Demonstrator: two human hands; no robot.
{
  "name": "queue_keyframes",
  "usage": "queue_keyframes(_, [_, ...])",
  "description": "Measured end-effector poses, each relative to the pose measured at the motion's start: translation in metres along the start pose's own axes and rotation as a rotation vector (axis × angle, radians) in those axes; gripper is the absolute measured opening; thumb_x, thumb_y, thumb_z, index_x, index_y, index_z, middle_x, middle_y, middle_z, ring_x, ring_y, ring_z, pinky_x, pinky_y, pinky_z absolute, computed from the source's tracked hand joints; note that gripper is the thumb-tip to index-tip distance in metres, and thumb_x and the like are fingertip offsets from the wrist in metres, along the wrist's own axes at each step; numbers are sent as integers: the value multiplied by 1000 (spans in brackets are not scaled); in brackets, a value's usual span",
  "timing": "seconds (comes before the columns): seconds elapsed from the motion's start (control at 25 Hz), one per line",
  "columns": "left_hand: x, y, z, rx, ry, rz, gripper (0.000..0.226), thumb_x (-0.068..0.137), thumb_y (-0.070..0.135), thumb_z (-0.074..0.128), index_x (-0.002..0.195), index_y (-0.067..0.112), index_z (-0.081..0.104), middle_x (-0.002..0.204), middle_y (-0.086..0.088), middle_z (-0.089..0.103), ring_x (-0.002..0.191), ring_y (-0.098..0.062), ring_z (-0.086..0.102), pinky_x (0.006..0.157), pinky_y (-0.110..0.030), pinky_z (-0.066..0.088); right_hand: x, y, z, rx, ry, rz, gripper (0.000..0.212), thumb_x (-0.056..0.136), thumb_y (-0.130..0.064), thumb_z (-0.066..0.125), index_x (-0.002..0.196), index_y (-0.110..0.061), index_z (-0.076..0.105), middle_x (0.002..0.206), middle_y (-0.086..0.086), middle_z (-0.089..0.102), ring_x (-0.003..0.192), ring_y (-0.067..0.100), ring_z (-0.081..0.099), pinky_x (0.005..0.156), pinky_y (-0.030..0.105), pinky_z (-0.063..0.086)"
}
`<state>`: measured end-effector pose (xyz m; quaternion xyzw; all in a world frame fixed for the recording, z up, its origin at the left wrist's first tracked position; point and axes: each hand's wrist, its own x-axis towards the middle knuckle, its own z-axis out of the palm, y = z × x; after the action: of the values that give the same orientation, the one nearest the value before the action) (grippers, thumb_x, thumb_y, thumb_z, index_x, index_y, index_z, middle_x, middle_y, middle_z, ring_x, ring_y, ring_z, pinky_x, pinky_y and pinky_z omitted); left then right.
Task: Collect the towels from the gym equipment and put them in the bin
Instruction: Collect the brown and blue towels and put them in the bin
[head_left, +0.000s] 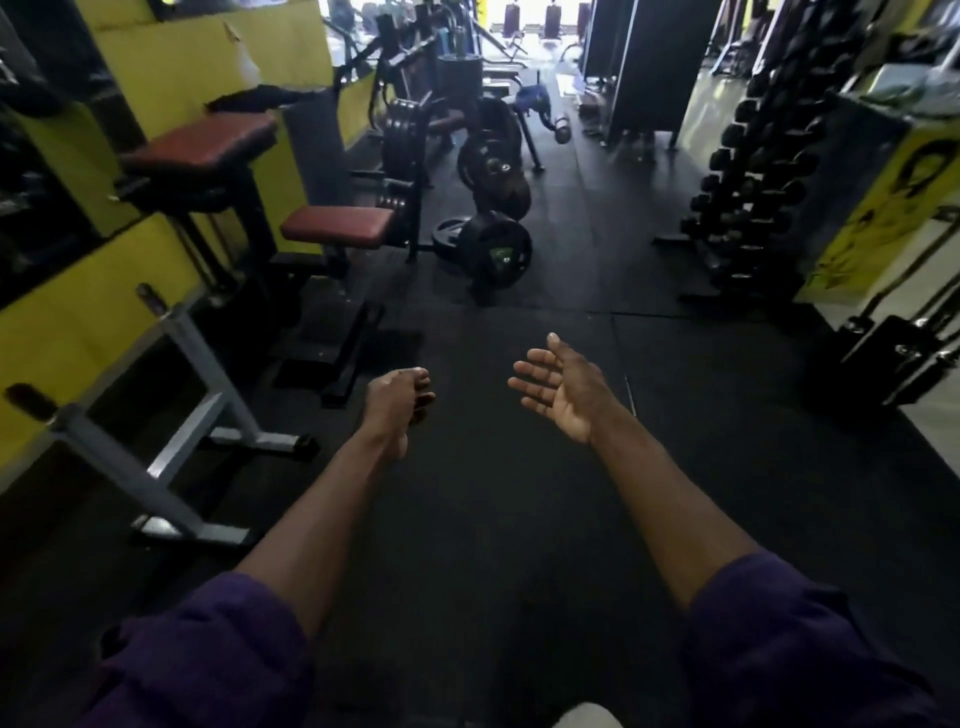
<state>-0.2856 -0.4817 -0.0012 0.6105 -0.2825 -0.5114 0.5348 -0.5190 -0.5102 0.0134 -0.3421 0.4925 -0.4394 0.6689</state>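
Both my arms reach forward over the black rubber floor (493, 519). My left hand (397, 402) holds nothing, its fingers curled loosely together. My right hand (558, 387) is open, palm turned inward, fingers spread, nothing in it. A dark towel (260, 97) lies draped over the top of the maroon-padded bench (208, 143) at the upper left, well ahead of my left hand. Farther down the aisle a blue cloth (535, 96) hangs on a distant machine. No bin is in view.
A lower maroon seat (337, 226) and a grey steel frame (171, 395) line the left side by the yellow wall. Loaded weight plates (491, 249) lie on the floor ahead. A dumbbell rack (753, 171) stands at right, a weight stack (893, 358) beside it.
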Motion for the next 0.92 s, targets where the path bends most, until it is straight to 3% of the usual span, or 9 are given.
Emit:
queue_keyframes(0.2, [142, 34, 68, 20, -54, 15, 13, 97, 19, 56, 95, 14, 68, 97, -4, 68, 85, -19, 65, 70, -30, 49, 140, -54, -26, 20, 67, -30, 47, 94, -53, 57, 115, -12, 66, 112, 10, 75, 94, 27, 76, 79, 40, 54])
queue_keyframes(0.4, [272, 70, 141, 15, -33, -8, 9, 96, 16, 57, 98, 12, 65, 94, -7, 64, 71, -13, 63, 54, -22, 46, 280, -115, -53, 43, 100, 0, 40, 95, -52, 55, 107, -15, 66, 108, 8, 75, 91, 26, 76, 79, 39, 54])
queue_keyframes(0.64, [414, 109, 232, 0, -32, -54, 8, 96, 15, 57, 94, 14, 64, 92, -6, 63, 74, -16, 61, 61, -26, 45, 423, -194, -96, 28, 153, 4, 40, 97, -50, 53, 108, -14, 66, 111, 9, 74, 94, 26, 74, 78, 38, 54])
queue_keyframes(0.92, [609, 145, 352, -28, -74, -62, 10, 95, 9, 56, 89, 12, 63, 81, -4, 59, 64, -15, 56, 55, -26, 39, 617, -271, -139, 46, 209, 12, 37, 99, -47, 50, 107, -13, 63, 111, 8, 71, 95, 26, 71, 80, 38, 52])
